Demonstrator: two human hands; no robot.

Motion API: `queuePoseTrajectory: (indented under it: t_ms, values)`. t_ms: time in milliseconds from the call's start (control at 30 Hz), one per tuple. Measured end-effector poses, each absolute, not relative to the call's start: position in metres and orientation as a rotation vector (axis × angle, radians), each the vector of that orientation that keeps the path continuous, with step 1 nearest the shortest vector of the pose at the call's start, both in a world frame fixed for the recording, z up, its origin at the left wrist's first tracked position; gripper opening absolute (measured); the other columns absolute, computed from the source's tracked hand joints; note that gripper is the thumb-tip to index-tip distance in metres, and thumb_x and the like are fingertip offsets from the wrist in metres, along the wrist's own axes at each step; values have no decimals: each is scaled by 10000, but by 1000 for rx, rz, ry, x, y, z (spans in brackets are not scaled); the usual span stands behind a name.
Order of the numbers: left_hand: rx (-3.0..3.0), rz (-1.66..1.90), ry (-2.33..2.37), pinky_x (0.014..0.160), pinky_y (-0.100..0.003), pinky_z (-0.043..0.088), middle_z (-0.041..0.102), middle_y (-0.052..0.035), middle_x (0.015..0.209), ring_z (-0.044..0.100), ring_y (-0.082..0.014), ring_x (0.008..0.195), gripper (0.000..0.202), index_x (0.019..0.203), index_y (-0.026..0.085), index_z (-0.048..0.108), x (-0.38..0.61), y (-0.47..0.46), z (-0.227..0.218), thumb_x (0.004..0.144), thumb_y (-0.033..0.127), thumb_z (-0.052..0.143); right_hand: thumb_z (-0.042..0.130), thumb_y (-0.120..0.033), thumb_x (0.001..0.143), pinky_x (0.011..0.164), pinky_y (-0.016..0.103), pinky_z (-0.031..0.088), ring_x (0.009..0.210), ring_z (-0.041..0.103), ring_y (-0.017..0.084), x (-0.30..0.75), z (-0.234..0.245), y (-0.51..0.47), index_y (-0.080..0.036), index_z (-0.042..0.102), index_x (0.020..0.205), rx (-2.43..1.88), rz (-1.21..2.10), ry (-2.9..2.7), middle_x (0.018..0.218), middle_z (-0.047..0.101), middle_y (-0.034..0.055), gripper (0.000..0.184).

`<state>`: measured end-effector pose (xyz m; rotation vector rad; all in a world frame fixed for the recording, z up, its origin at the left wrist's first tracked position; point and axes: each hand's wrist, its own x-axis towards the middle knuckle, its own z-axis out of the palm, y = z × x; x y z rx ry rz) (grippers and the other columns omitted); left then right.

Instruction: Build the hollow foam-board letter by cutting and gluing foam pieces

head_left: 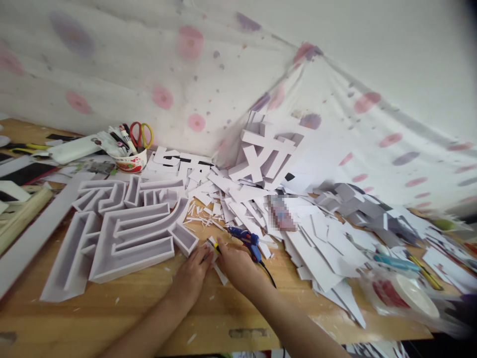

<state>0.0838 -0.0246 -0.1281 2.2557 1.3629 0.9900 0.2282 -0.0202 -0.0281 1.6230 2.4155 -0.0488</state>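
My right hand (235, 263) is closed round a yellow and black utility knife (213, 244), low over the wooden table. Close beside it, my left hand (192, 271) has its fingers pressed together on a small white foam board piece (220, 274), partly covered by both hands. Just left of my hands stand hollow white foam board characters (130, 238), their open side facing up. A blue glue gun (244, 235) lies right behind my right hand, its black cord trailing toward the table's front.
Thin white offcuts (203, 214) and stacked board scraps (320, 248) spread behind and to the right. A cup (130, 161) holds scissors and pens. Another white character (266, 154) leans against the sheeted wall. A tape roll (402, 296) lies at the right.
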Motion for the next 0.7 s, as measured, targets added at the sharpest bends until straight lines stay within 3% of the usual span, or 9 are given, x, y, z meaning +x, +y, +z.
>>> queuePoseTrajectory:
  t_ms: [267, 400, 700]
  values:
    - [2131, 975, 1354, 945, -402, 483, 654, -29, 1130, 581, -216, 1091, 259, 1046, 256, 651, 84, -25, -127, 865, 214, 470, 440, -23, 816, 526, 247, 483, 690, 673, 203, 229, -11, -23, -96, 429, 1312, 1450, -9, 2323, 915, 689, 135, 501]
    - [2120, 952, 1352, 961, -392, 474, 652, -27, 1130, 572, -204, 1106, 261, 1032, 254, 653, 85, -24, -128, 859, 186, 470, 447, -25, 822, 536, 237, 482, 708, 680, 199, 235, -17, -27, -71, 303, 1388, 1552, -63, 2335, 874, 698, 120, 586]
    - [2107, 985, 1354, 1002, -416, 441, 654, -17, 1122, 562, -194, 1117, 265, 1032, 252, 648, 88, -23, -138, 880, 198, 438, 425, -32, 821, 509, 228, 459, 659, 675, 202, 254, -34, -45, -165, 293, 1412, 1657, -81, 2242, 805, 701, 89, 620]
